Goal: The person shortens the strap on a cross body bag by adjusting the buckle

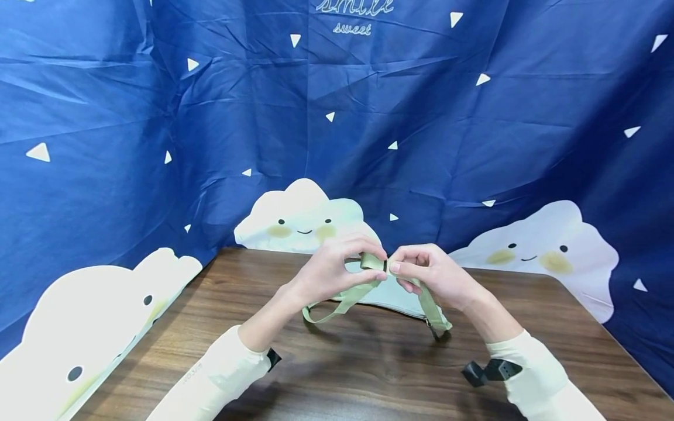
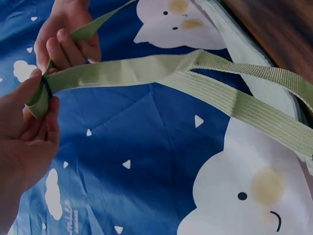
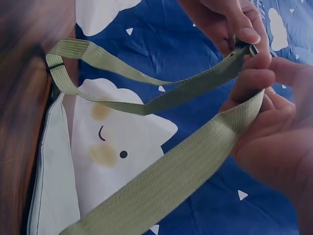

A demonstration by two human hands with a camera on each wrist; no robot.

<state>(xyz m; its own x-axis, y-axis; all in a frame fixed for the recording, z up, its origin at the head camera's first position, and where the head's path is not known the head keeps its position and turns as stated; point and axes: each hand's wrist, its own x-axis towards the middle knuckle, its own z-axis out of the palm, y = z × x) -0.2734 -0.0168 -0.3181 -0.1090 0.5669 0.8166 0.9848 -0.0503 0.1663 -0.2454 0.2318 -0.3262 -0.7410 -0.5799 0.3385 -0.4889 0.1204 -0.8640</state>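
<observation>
Left hand: the left hand [image 1: 334,266] pinches a folded loop of strap between thumb and fingertips, right at the dark fitting.
Right hand: the right hand [image 1: 434,272] pinches the strap just beside that fitting, thumb against fingers; the 2 hands almost meet.
Green strap: the strap [image 2: 117,73] is held up above the table between the hands; in the left wrist view a flat stretch runs from the fitting and parts into 2 lengths; in the right wrist view a broad length slants down from the right hand.
Dark fitting: the narrow dark fitting [image 2: 47,87] crosses the strap at the left fingertips; its exact form is too small to tell.
Pale bag: the bag [image 1: 392,295] lies on the table behind the strap, partly hidden by the hands; a dark line runs along its near edge.
Table: the table [image 1: 395,380] has a brown wood-grain top.
Sleeves: white on both arms; a black wrist device [image 1: 495,371] sits at the right cuff, part of another at the left.
Backdrop: blue cloth [image 1: 421,105] with white triangles, 3 smiling clouds and the words "smile" and "sweet".
</observation>
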